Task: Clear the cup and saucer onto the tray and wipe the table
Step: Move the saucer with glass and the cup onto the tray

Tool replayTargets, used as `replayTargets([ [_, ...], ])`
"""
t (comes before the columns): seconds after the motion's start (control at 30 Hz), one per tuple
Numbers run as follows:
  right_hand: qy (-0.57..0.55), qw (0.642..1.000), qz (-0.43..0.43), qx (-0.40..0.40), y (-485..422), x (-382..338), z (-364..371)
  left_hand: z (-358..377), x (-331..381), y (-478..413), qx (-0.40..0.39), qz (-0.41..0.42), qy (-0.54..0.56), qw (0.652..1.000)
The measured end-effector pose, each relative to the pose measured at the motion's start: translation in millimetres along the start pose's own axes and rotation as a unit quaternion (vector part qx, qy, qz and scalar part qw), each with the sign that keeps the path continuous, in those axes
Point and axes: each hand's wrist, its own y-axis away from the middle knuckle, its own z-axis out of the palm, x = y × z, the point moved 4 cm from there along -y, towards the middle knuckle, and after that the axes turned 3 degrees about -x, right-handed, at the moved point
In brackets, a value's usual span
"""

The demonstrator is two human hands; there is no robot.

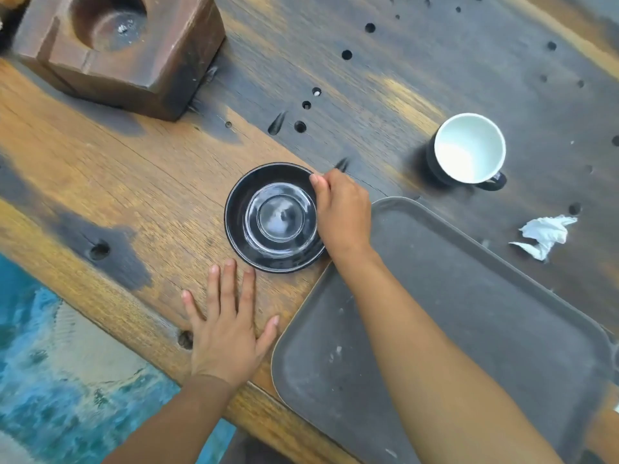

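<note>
A glossy black saucer lies on the wooden table, just left of the grey tray. My right hand grips the saucer's right rim, thumb on top. My left hand rests flat on the table with fingers spread, below the saucer and beside the tray's left edge. A black cup with a white inside stands upright on the table, beyond the tray's far edge. A crumpled white tissue lies to the right of the tray's far corner.
A dark wooden block with a round hollow sits at the far left. The tabletop has several drilled holes. The table's near edge runs diagonally, with blue patterned floor below it.
</note>
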Motion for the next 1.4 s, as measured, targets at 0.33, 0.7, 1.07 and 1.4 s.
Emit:
replayTargets([
  [0.33, -0.088, 0.972, 0.156, 0.153, 83, 45, -41, -4, 2, -3, -0.001, -0.014, 0.023, 1.0],
  [0.7, -0.083, 0.914, 0.296, 0.264, 217, 102, -38, -2, 3, -3, 0.02, 0.005, 0.043, 0.999],
  [1.07, -0.009, 0.912, 0.319, 0.258, 269, 98, -21, -4, 0, 3, 0.034, 0.026, 0.033, 0.999],
  [1.4, 0.053, 0.918, 0.305, 0.248, 267, 89, -21, 0, 0, 3, 0.037, 0.033, 0.029, 0.998],
])
